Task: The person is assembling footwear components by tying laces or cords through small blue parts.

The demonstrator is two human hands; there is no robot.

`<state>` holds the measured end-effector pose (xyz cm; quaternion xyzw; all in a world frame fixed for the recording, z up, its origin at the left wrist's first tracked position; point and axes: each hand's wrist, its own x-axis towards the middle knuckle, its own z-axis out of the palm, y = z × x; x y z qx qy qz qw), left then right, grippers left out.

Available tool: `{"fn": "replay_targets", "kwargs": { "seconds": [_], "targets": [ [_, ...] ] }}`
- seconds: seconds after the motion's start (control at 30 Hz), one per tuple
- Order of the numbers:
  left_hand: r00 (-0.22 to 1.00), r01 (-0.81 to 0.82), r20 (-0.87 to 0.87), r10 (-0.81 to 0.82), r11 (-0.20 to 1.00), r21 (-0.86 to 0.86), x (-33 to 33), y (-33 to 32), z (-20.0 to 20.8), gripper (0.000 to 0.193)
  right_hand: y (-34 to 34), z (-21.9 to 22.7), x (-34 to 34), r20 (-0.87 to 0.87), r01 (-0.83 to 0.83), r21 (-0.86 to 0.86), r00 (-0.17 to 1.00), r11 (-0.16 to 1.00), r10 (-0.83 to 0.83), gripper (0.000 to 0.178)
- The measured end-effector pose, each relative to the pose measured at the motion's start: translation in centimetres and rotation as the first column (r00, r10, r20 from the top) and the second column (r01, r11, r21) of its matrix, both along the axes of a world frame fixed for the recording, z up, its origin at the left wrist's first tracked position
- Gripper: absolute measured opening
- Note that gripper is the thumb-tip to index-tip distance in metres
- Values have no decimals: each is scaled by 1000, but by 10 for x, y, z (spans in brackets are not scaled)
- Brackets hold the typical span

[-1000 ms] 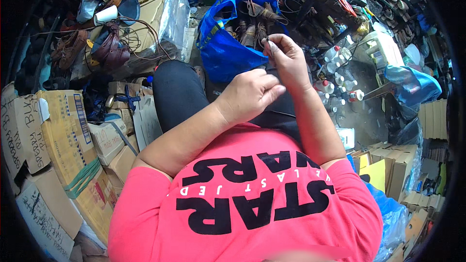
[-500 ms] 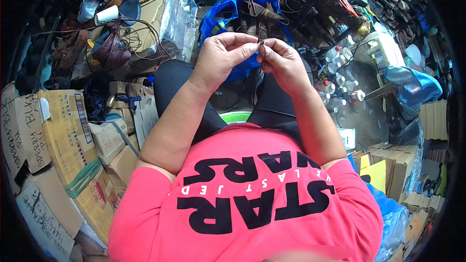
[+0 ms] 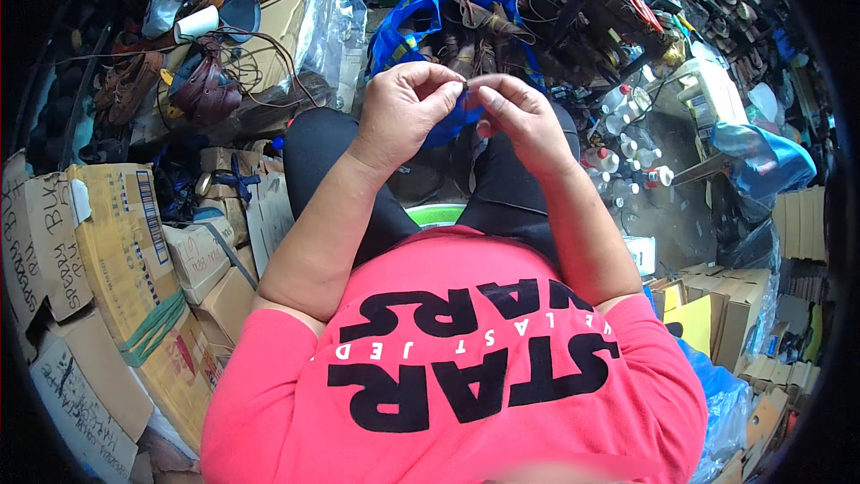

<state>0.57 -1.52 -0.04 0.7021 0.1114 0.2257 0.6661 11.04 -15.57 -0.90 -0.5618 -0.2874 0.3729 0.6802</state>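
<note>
Over my knees, both hands are raised and close together, their fingertips almost meeting. My left hand (image 3: 403, 116) is closed, thumb and index finger pinching a small dark piece (image 3: 465, 86) too little to name. My right hand (image 3: 524, 121) is curled at the same spot, its index finger slightly blurred; whatever its fingertips hold is hidden. Just beyond the hands stands an open blue bag (image 3: 387, 40), with several brown leather, shoe-like pieces (image 3: 488, 25) inside.
Cardboard boxes (image 3: 121, 242) are stacked at my left. Brown leather shoes (image 3: 130, 85), cords and a white cup (image 3: 196, 25) lie far left. Several bottles (image 3: 602, 159) stand on the floor at right, near a blue plastic sheet (image 3: 761, 157). A green-rimmed round thing (image 3: 434, 214) sits between my legs.
My right hand has turned a little, and its fingers have shifted against the left fingertips. The small dark piece shows less than before. My left hand has barely moved.
</note>
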Motion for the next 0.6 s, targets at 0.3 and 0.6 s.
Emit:
{"fn": "replay_targets", "kwargs": {
  "seconds": [0.3, 0.6],
  "targets": [
    [996, -86, -22, 88, 993, 87, 2, 0, -12, 9, 5, -2, -2, 626, 252, -23, 758, 967, -182, 15],
    [999, -29, -28, 37, 970, 240, -1, -1, -9, 7, -3, -4, 2, 280, 159, -65, 950, 985, -135, 9]
  ]
}}
